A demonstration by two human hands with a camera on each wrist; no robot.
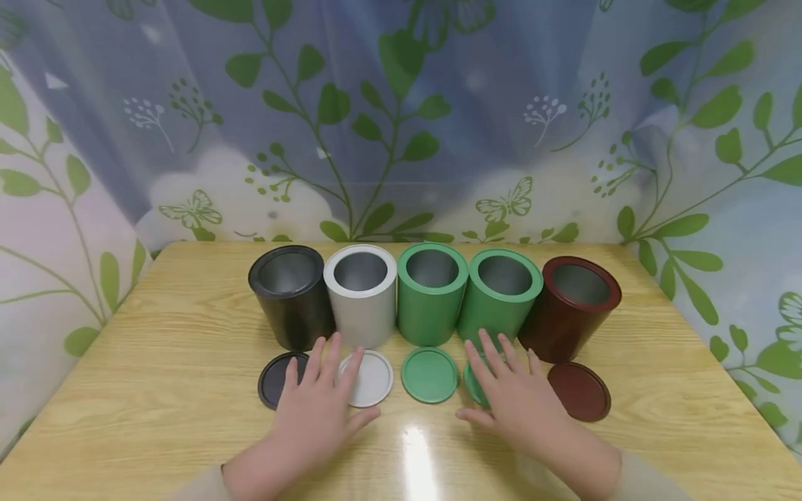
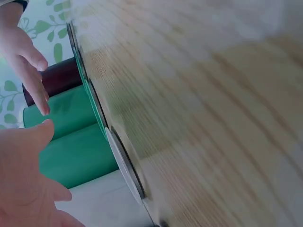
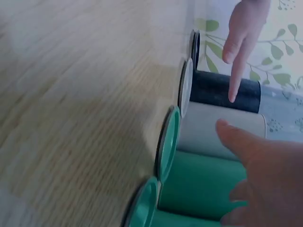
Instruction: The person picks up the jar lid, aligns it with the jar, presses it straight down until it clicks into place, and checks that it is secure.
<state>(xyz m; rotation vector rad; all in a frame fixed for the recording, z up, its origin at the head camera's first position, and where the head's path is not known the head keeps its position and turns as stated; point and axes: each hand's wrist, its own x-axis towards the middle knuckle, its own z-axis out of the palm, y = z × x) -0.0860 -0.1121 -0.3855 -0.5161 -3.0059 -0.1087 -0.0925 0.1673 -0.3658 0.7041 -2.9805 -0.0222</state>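
My left hand (image 1: 316, 410) is held with spread fingers over the black lid (image 1: 271, 383) and the white lid (image 1: 376, 379), partly covering both. Fingers likewise spread, my right hand (image 1: 523, 403) overlaps the right green lid (image 1: 473, 386); the dark red lid (image 1: 579, 393) lies beside it. Between the hands is the other green lid (image 1: 429, 376). Behind the lids stands a row of lidless, upright cans: black (image 1: 297, 320), white (image 1: 363, 316), green (image 1: 432, 313), another green (image 1: 491, 313) and dark red (image 1: 560, 327). Both hands hold nothing.
The cans and lids rest on a wooden table (image 1: 156, 362), the cans toward its back edge. Behind and at the sides hangs a curtain (image 1: 464, 139) with a leaf and butterfly print. A bright light reflection (image 1: 418, 459) shows near the front.
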